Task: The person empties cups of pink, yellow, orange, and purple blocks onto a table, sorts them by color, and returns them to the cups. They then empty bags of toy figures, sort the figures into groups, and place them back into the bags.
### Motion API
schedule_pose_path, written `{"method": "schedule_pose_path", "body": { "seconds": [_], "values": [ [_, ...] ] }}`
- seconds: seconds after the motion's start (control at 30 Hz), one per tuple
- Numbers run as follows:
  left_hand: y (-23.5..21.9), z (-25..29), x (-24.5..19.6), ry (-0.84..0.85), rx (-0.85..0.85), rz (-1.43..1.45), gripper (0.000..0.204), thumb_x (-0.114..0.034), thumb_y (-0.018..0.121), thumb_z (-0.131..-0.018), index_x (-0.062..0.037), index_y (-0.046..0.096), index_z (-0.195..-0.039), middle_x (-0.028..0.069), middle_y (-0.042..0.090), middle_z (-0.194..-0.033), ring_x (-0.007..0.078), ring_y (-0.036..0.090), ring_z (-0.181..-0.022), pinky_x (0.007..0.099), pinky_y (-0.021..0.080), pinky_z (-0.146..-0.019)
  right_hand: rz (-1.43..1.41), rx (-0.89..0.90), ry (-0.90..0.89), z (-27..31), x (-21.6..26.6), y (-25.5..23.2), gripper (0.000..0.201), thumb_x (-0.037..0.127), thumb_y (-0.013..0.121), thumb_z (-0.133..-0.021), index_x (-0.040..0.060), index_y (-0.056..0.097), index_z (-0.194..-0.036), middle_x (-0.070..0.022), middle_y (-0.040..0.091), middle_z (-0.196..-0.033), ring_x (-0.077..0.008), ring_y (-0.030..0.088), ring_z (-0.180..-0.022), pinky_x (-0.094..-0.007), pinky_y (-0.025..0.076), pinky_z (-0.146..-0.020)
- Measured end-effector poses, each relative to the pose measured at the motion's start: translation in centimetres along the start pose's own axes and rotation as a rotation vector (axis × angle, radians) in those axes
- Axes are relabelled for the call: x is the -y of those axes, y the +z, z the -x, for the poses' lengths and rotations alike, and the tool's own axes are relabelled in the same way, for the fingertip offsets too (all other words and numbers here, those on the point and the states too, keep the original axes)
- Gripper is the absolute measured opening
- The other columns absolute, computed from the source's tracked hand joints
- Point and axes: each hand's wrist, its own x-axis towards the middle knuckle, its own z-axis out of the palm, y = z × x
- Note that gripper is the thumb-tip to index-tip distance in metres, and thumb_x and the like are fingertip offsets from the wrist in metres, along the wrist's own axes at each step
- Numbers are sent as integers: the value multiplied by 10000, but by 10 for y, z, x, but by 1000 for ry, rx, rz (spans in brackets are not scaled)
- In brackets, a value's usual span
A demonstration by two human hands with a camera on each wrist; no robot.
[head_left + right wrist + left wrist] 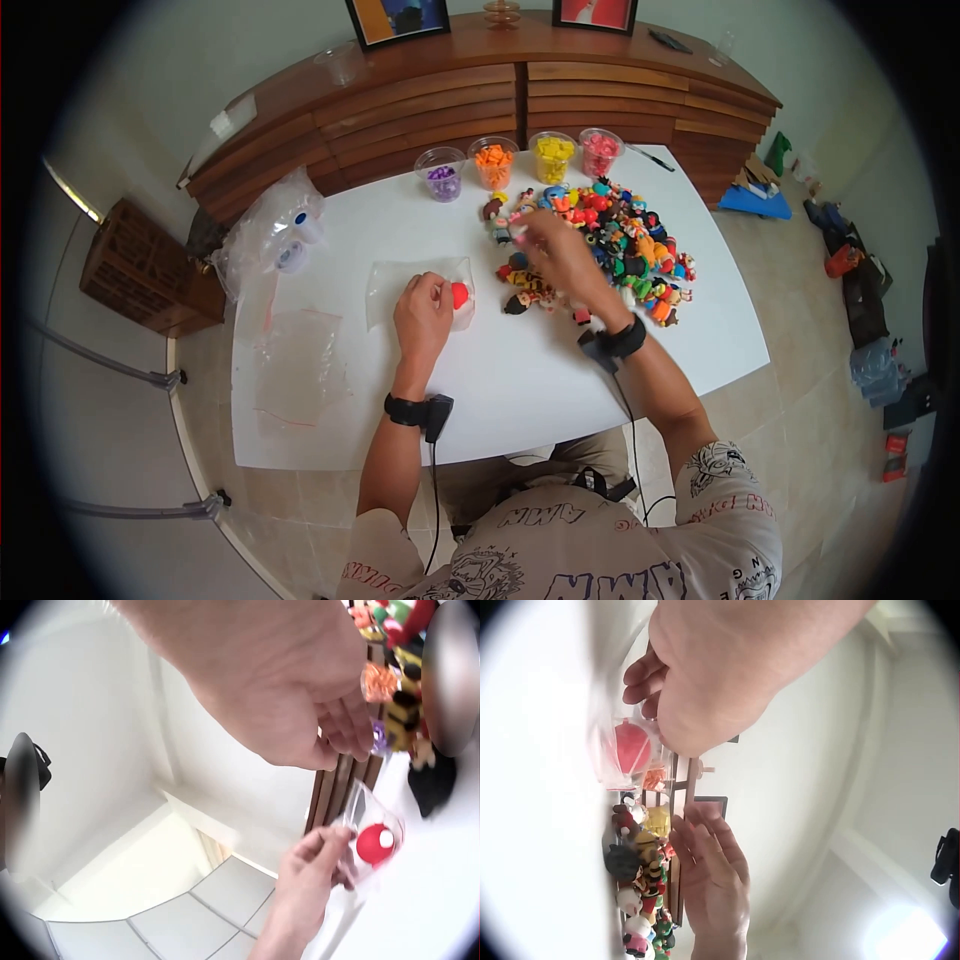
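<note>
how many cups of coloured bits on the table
4, along the far edge of the table, left to right: purple cup, orange cup, yellow cup, pink cup. The bag at the left could hide more.

- A hand could pass between the cups (495, 182), upper centre, and the clear bag (388, 292) below them.
- The toy heap (630, 245) blocks right of centre.
- The bulky bag (262, 225) obstructs upper left.

Shirt (612, 535): dark and red lettering, words too distorted to read reliably
</note>
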Motion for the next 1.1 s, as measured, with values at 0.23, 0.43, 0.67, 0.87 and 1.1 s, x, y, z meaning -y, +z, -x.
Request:
{"method": "schedule_pose_path", "body": {
  "seconds": [0.23,0.43,0.67,0.87,1.1],
  "values": [
    [2,4,-10,-2,52,-72,150,-160,690,-959,-23,646,-1003,156,668,-911,363,689,-800,476,548,-711,656,-104,18,-23,-109,-81,312,199,761,-873,61,728,-1151,-180,696,-1128,-383,676,-1075,-459,553,-932],
    [6,4,3,55,-26,-126,98,-118,666,-959,-36,654,-1011,175,690,-955,384,697,-823,486,545,-704,654,128,51,-20,-110,-89,375,266,839,-818,46,726,-1101,-160,672,-1101,-343,652,-1078,-441,549,-917],
    [1,0,4,30,-112,-61,51,-54,701,-924,-16,677,-947,141,668,-739,313,659,-643,414,517,-607,373,-188,59,-5,-47,-83,336,110,860,-801,14,717,-1089,-152,679,-1104,-340,670,-1022,-418,563,-871],
    [2,-3,-5,25,-117,40,39,-46,697,-935,-15,677,-949,110,623,-638,250,598,-533,373,460,-534,73,216,-273,7,28,-14,328,95,837,-819,17,694,-1104,-155,679,-1153,-342,662,-1073,-418,547,-923],
    [-8,-9,9,-44,-76,210,57,-8,668,-950,10,692,-998,70,548,-599,122,502,-523,307,411,-516,-68,389,-214,2,29,59,376,52,829,-791,22,664,-1127,-157,647,-1220,-349,679,-1064,-425,556,-928]
  ]
}}
